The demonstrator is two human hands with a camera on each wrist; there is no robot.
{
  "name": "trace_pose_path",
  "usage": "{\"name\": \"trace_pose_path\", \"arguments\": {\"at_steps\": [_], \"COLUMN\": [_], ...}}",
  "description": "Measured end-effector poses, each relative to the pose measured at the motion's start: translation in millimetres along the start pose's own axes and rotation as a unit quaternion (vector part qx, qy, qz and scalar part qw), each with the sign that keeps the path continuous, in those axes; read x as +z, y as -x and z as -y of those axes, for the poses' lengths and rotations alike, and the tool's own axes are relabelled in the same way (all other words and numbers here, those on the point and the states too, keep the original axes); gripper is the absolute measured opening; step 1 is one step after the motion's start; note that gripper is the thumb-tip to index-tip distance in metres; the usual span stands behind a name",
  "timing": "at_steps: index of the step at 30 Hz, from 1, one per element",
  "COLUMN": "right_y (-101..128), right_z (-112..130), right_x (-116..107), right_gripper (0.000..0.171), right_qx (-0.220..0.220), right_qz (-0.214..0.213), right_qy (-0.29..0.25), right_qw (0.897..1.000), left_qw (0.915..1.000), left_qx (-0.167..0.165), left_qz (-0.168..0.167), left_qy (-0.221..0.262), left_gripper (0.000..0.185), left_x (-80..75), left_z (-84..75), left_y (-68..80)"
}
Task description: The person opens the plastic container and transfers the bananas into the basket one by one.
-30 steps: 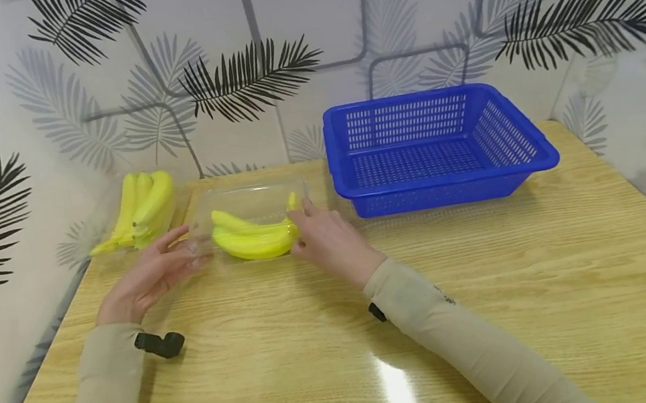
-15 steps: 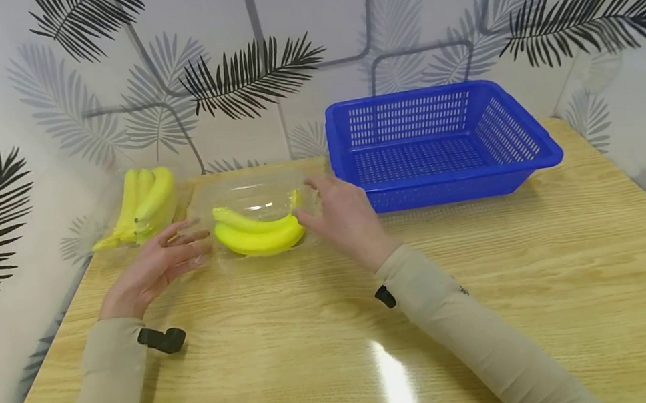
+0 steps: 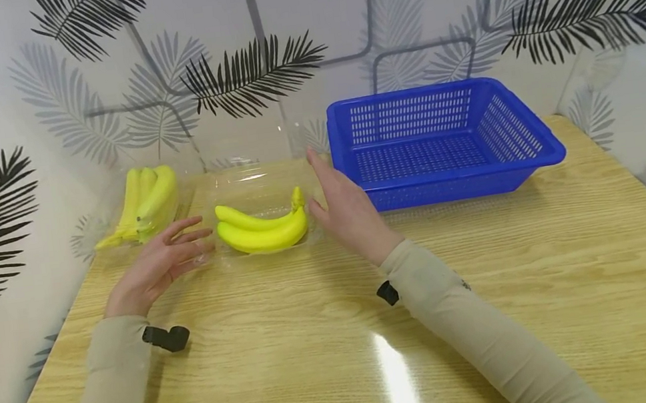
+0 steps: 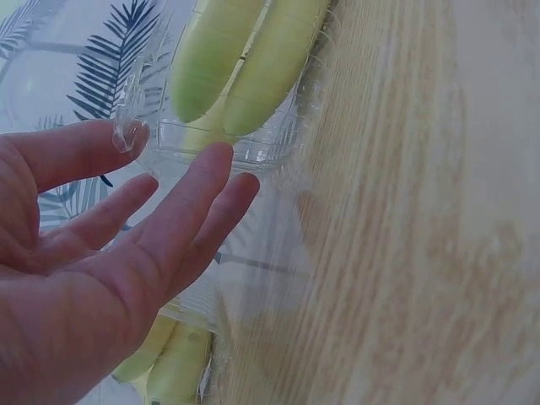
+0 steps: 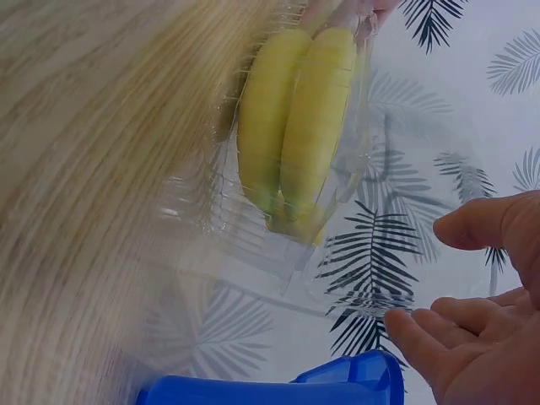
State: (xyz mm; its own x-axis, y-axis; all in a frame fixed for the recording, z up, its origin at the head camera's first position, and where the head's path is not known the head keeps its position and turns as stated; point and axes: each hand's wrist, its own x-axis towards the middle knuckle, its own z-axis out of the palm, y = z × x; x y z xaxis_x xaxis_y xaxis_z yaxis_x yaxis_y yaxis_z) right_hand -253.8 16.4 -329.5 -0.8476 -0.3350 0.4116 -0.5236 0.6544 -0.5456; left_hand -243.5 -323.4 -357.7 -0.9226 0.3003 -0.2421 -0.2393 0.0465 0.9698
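A bunch of yellow bananas (image 3: 263, 234) lies in a clear plastic clamshell box (image 3: 257, 255) on the wooden table, its lid (image 3: 246, 164) raised at the back. My left hand (image 3: 161, 265) is at the box's left end, fingers loosely extended; in the left wrist view its thumb touches the clear rim and its fingertips overlap the box's end wall (image 4: 253, 156). To the right of the box is my right hand (image 3: 351, 215), its thumb and fingers spread apart with nothing gripped. From the right wrist, the bananas (image 5: 295, 126) show through the clear wall.
Another clear package of bananas (image 3: 150, 199) rests at the table's back left corner. Just right of my right hand sits a blue perforated plastic basket (image 3: 454, 189). Behind the table (image 3: 295, 366) rises a leaf-patterned wall (image 3: 287, 4).
The box's lid has swung up and back from over the bananas. My right hand has let go of the box's right edge and opened out, moving slightly right. The left hand stays nearly still.
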Motion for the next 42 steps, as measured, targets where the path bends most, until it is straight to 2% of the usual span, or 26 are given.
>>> {"name": "trace_pose_path", "arguments": {"at_steps": [9, 16, 20, 27, 34, 39, 42], "right_y": [5.7, 6.8, 3.6, -3.5, -18.9, -28.3, -30.0], "right_z": [-3.2, -3.8, -2.9, -2.6, -1.6, -1.9, -3.7], "right_x": [4.4, 8.2, 11.9, 24.3, 31.7, 44.0, 51.0], "right_gripper": [0.073, 0.072, 0.073, 0.072, 0.062, 0.055, 0.048], "right_qx": [-0.023, -0.038, -0.03, -0.043, -0.08, -0.077, -0.073], "right_qz": [0.033, 0.046, 0.077, 0.177, 0.238, 0.284, 0.286], "right_qy": [0.019, 0.028, 0.03, 0.041, 0.029, 0.034, 0.035], "right_qw": [0.999, 0.998, 0.996, 0.982, 0.968, 0.955, 0.955], "left_qw": [0.9999, 0.9999, 0.9998, 0.9997, 0.9997, 0.9997, 0.9998], "left_qx": [0.013, 0.008, 0.006, 0.006, 0.009, 0.011, 0.012], "left_qz": [-0.005, -0.011, -0.012, -0.008, -0.015, -0.015, -0.014], "left_qy": [-0.003, -0.005, -0.014, -0.021, -0.016, -0.016, -0.01], "left_gripper": [0.068, 0.067, 0.068, 0.067, 0.066, 0.065, 0.065], "left_x": [3.1, 2.0, 0.7, -0.1, 0.5, 0.9, 1.1], "left_z": [4.9, 7.6, 6.3, 5.4, 6.5, 6.5, 6.8], "left_y": [1.2, 1.3, -0.4, -0.9, -1.0, 0.3, 1.2]}}
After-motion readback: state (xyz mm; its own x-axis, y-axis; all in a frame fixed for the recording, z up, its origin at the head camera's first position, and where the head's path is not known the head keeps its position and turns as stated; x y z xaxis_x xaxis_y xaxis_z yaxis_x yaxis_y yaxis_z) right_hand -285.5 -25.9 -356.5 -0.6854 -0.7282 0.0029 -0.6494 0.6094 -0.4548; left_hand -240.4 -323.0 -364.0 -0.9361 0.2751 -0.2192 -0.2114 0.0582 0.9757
